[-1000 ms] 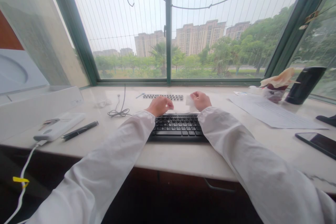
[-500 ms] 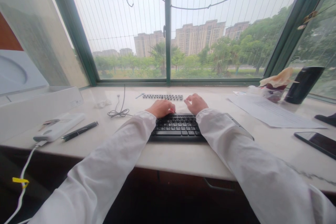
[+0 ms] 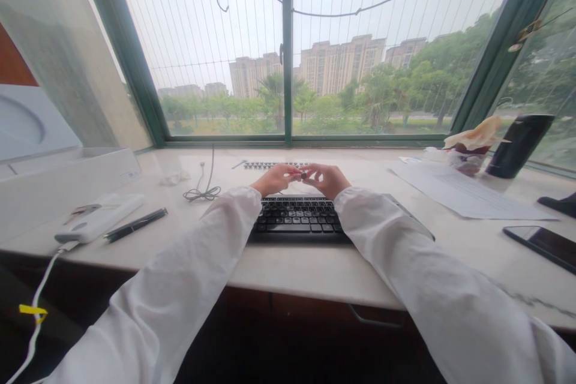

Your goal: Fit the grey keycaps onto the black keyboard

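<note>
Just above the keyboard's far edge, my left hand [image 3: 276,180] and my right hand [image 3: 328,179] meet at the fingertips. Between them is a small dark keycap [image 3: 303,175], pinched by the fingers of both hands. The black keyboard [image 3: 297,228] lies flat below them, its near rows in full view between my sleeves. Some keys in its upper rows look different from the rest, too small to make out. Behind my hands a row of loose keycaps [image 3: 265,165] stands on the white tabletop, partly hidden by my fingers.
A coiled cable [image 3: 201,194], a pen [image 3: 135,225] and a white device [image 3: 96,219] with a cord lie left. To the right are a paper sheet [image 3: 463,192], a phone [image 3: 546,244], a dark cup [image 3: 521,146] and a flat dark-edged object [image 3: 411,216] beside the keyboard.
My hands have come together; the right moved left and the left rose off the keyboard's far edge. The dark keycap now shows between their fingertips.
</note>
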`<act>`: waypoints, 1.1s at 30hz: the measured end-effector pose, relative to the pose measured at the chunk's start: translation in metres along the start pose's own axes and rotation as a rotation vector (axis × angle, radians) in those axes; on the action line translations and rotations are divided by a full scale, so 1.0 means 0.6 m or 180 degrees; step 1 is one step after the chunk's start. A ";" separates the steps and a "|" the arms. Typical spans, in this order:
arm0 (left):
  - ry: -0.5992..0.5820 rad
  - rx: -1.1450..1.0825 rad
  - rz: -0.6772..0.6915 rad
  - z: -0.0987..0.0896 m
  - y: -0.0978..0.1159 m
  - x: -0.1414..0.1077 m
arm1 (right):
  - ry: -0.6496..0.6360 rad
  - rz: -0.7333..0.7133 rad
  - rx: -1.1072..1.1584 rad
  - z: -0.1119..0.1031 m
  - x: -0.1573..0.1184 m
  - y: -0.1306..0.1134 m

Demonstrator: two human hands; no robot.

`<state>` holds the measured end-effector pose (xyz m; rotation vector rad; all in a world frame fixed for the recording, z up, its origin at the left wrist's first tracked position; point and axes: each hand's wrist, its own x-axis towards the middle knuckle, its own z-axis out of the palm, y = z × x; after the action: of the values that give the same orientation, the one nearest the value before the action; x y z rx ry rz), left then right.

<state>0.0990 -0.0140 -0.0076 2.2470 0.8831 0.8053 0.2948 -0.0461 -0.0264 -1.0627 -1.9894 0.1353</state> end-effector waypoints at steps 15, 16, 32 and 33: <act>-0.0033 -0.0567 -0.0537 -0.016 0.011 -0.004 | 0.0311 -0.0214 -0.0050 -0.005 0.003 0.001; 0.0017 -0.0544 -0.0565 -0.016 0.012 -0.004 | 0.0285 -0.0227 -0.0080 -0.005 0.003 0.003; 0.0089 -0.0845 -0.0284 -0.017 0.018 -0.009 | 0.0138 0.0574 0.1277 -0.003 0.009 0.001; 0.0123 -0.0762 -0.0231 -0.018 0.020 -0.010 | 0.0118 0.0612 0.1371 -0.004 0.010 0.002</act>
<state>0.0925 -0.0226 0.0057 1.9869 0.8336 0.8746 0.2958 -0.0417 -0.0217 -0.9593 -1.7157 0.6134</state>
